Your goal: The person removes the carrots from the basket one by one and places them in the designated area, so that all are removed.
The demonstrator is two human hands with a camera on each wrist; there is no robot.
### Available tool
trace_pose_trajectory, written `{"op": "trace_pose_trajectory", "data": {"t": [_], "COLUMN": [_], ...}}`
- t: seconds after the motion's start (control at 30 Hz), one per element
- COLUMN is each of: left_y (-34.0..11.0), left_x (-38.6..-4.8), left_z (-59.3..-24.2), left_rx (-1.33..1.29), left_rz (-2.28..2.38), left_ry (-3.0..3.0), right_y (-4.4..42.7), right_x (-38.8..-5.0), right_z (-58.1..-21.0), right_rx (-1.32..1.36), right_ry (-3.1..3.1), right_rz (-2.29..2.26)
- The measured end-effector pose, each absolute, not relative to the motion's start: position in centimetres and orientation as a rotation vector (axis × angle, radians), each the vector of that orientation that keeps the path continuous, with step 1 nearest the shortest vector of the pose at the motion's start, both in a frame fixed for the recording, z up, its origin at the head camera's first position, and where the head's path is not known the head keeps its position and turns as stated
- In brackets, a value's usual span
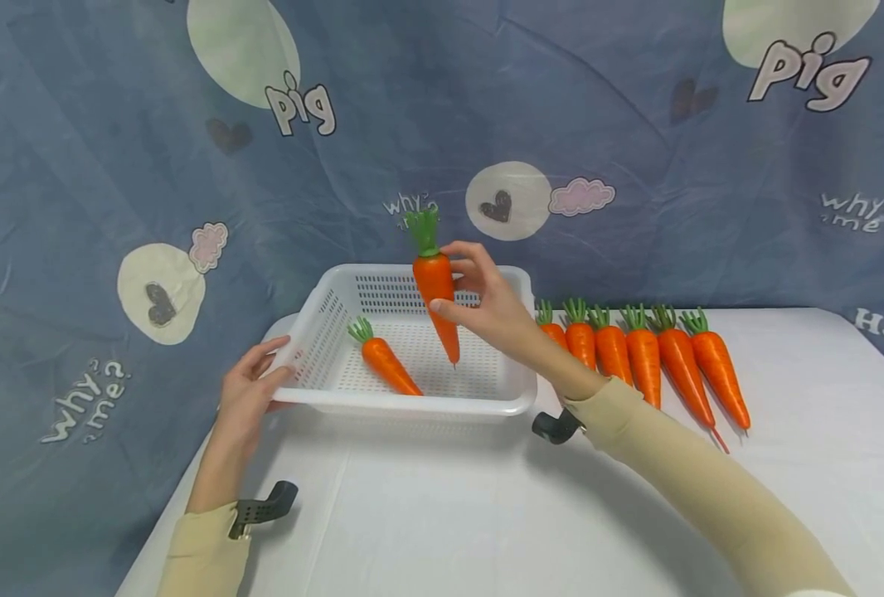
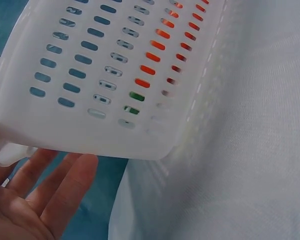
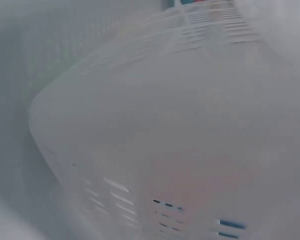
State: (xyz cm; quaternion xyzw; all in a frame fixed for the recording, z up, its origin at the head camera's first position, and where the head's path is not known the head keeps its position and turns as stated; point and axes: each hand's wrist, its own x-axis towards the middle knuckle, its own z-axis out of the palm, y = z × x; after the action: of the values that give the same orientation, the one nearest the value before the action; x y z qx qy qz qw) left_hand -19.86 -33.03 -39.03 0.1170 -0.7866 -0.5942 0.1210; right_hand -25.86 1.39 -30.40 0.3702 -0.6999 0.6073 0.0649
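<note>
My right hand (image 1: 479, 298) pinches an orange carrot (image 1: 433, 282) with green leaf stalks, holding it above the white basket (image 1: 412, 405) with its tip pointing down. Inside the basket lies another carrot (image 1: 388, 365), tilted, leaves toward the back left. At the basket's left end my left hand (image 1: 251, 381) grips the rim. In the left wrist view, the fingers (image 2: 70, 192) of that hand reach under the rim, and orange shows through the slots. The right wrist view is filled by the blurred basket wall (image 3: 140, 115); neither hand nor carrot can be made out there.
Several carrots (image 1: 647, 365) lie side by side to the right of the basket, leaves toward the back, partly behind my right forearm. A white cloth covers the table (image 1: 427, 514). Behind it hangs a blue printed curtain (image 1: 382, 75).
</note>
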Motion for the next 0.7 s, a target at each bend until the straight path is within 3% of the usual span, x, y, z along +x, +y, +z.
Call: {"op": "trace_pose_trajectory", "data": {"t": [0.7], "left_y": [-33.4], "left_x": [-19.7], "left_z": [-38.9], "left_rx": [0.252], "left_rz": [-1.67], "left_ry": [-2.35], "right_y": [4.6], "right_x": [-25.7], "right_z": [-31.9], "right_rx": [0.936], "right_ry": [-1.964], "right_rz": [2.111]}}
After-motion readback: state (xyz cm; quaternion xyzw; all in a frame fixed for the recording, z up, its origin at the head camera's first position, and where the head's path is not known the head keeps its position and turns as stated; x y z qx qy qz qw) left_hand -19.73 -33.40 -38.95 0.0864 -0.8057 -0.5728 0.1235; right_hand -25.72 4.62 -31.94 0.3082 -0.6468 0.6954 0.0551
